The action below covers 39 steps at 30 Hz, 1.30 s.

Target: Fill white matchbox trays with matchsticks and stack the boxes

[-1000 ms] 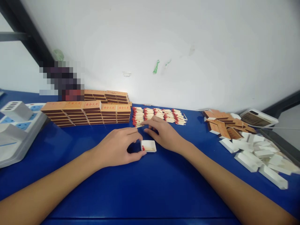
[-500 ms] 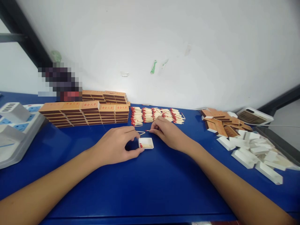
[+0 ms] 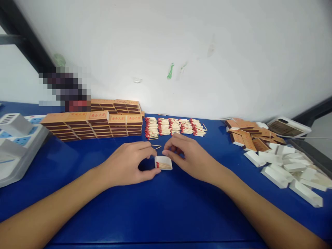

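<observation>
A small white matchbox tray [image 3: 163, 162] lies on the blue table [image 3: 160, 211] with a few red-tipped matches in it. My left hand [image 3: 128, 164] curls round the tray's left side, thumb and fingers pinching it. My right hand [image 3: 188, 155] has its fingertips pinched together at the tray's upper right edge; whether a match is in them I cannot make out. Two loose matches [image 3: 155, 146] lie just behind the tray. Rows of red-tipped matches [image 3: 173, 127] lie further back.
Stacks of orange matchboxes [image 3: 93, 125] stand at the back left. Orange sleeves [image 3: 246, 135] and white empty trays [image 3: 287, 169] are heaped on the right. A grey power strip [image 3: 15, 145] sits at the left edge. A phone-like device [image 3: 287, 128] lies far right by the wall.
My right hand came back from the match rows with a match and now pinches at the tray's edge. More matches lie in the tray. The left hand stayed on the tray.
</observation>
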Motion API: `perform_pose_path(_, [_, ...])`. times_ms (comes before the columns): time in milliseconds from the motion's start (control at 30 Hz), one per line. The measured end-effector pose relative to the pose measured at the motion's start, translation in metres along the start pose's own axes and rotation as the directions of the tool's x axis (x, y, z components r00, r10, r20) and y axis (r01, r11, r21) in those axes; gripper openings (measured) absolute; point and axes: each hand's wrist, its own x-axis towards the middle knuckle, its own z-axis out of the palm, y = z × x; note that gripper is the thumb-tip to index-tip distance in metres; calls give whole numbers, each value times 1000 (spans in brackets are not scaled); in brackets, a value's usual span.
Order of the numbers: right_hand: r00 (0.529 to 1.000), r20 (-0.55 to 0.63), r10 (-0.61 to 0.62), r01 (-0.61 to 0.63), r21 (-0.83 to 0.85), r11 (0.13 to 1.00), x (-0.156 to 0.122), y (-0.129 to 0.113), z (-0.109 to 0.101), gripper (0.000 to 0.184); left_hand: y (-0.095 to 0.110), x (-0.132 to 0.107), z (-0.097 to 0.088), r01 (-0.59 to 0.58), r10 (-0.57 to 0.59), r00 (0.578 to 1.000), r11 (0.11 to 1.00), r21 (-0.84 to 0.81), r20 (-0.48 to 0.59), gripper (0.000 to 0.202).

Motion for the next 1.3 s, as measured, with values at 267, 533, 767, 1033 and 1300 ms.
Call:
perform_pose_path(267, [999,27,-32,32,3,999,25,19,20,3,13,-5,5,-140,140,989,990,9,56,19])
perform_pose_path(533, [998,59,35,-33,-30,999,19,18,7,12,8,-5,3,-77,75,996,996,47,46,21])
perform_pose_path(767, [994,77,72,-78,69,995,4,1,-3,8,2,-1,3,86,-79,994,992,94,-74,22])
perform_pose_path(1033, [993,-113,45,-42,27,999,20,14,21,6,7,-3,1,-23,23,999,1000,-3,45,20])
perform_pose_path(1300, [998,-61,33,-33,8,999,23,21,12,12,4,-2,-1,34,-33,999,999,42,-23,21])
